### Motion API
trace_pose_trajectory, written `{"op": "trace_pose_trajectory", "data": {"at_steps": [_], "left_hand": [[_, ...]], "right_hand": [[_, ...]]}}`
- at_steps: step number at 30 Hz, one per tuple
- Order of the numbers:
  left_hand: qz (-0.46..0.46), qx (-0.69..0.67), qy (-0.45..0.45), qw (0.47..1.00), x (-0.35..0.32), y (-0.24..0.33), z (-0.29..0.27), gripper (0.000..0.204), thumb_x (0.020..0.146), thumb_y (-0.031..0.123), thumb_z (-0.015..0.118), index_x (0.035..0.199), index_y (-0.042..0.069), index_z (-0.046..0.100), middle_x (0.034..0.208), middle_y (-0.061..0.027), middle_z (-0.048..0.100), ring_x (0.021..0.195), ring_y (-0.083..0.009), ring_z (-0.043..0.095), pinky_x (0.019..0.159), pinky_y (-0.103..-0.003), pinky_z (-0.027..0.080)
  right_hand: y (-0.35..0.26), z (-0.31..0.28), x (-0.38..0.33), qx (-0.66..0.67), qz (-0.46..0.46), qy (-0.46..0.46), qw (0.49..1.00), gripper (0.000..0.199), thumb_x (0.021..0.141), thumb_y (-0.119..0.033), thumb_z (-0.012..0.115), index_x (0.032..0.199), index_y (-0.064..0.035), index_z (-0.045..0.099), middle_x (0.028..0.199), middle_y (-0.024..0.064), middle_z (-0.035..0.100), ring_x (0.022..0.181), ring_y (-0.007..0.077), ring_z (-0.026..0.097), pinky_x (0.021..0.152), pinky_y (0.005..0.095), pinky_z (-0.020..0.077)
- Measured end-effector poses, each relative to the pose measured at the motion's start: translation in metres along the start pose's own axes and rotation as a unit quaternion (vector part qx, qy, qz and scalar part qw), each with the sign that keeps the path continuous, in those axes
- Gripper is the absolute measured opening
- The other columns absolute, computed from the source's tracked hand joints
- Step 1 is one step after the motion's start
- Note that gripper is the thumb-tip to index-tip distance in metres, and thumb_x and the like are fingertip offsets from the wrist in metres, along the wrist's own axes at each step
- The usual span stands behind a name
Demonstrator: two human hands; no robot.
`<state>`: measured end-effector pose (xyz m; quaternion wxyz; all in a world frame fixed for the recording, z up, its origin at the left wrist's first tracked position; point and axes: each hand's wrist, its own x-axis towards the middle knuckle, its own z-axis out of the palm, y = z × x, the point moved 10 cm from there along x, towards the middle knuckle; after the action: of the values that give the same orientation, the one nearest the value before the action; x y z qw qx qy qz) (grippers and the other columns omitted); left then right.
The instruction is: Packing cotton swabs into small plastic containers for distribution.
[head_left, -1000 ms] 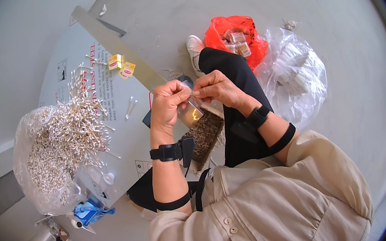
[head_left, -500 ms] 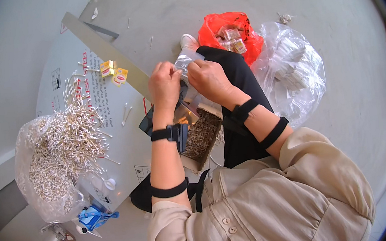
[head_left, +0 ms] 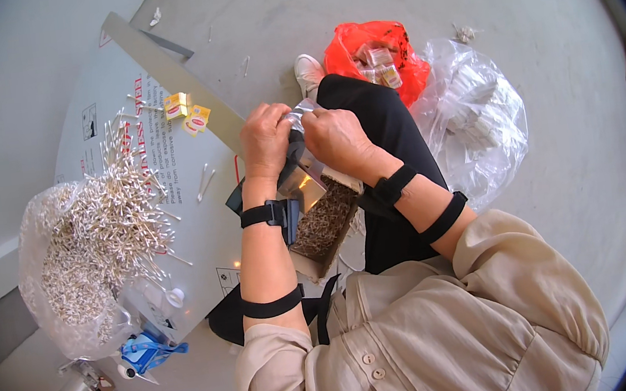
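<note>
Both hands are raised over my lap, close together, with fingers pinched on a small clear plastic bag (head_left: 305, 107). My left hand (head_left: 266, 140) is closed on its left side, and my right hand (head_left: 337, 139) grips it from the right. Whatever the bag contains is hidden by the fingers. Just below my hands, a cardboard box (head_left: 352, 244) full of thin brown sticks leans on my lap. A shiny, mirror-like piece (head_left: 302, 187) stands by the box, partly behind my left wrist.
On the table (head_left: 200, 233) at left lie a heap of cotton swabs (head_left: 101, 253) spilling from a clear bag, and yellow cards (head_left: 196, 119). A red bag (head_left: 410, 66) with small packs and a large clear bag (head_left: 501, 102) sit at right.
My hands have shifted only slightly, the right one a little toward the left. The clear plastic bag between them shows less of its spread, bunched closer to the fingers.
</note>
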<state>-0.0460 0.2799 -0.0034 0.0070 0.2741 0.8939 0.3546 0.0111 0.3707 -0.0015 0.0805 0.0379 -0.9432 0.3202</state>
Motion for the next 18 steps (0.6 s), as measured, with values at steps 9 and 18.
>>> {"op": "trace_pose_trajectory", "data": {"at_steps": [9, 18], "left_hand": [[0.117, 0.122, 0.068, 0.983, -0.014, 0.028, -0.003, 0.010, 0.080, 0.008, 0.059, 0.090, 0.007, 0.061, 0.078, -0.0084, 0.059, 0.077, -0.0289, 0.058, 0.070, -0.040, 0.049], [0.086, 0.050, 0.080, 0.992, -0.020, 0.021, -0.023, 0.009, 0.076, 0.007, 0.061, 0.083, 0.006, 0.066, 0.081, -0.0094, 0.064, 0.082, -0.0296, 0.058, 0.077, -0.042, 0.047]], "right_hand": [[-0.003, -0.007, -0.005, -0.014, -0.001, 0.025, 1.000, 0.010, 0.074, -0.010, 0.063, 0.078, -0.0017, 0.059, 0.075, 0.0159, 0.062, 0.067, 0.0332, 0.065, 0.059, 0.0412, 0.0527], [-0.026, 0.011, -0.007, -0.050, -0.038, -0.030, 0.998, 0.005, 0.075, -0.011, 0.061, 0.075, -0.0066, 0.060, 0.070, 0.0126, 0.064, 0.062, 0.0290, 0.066, 0.053, 0.0401, 0.0524]]}}
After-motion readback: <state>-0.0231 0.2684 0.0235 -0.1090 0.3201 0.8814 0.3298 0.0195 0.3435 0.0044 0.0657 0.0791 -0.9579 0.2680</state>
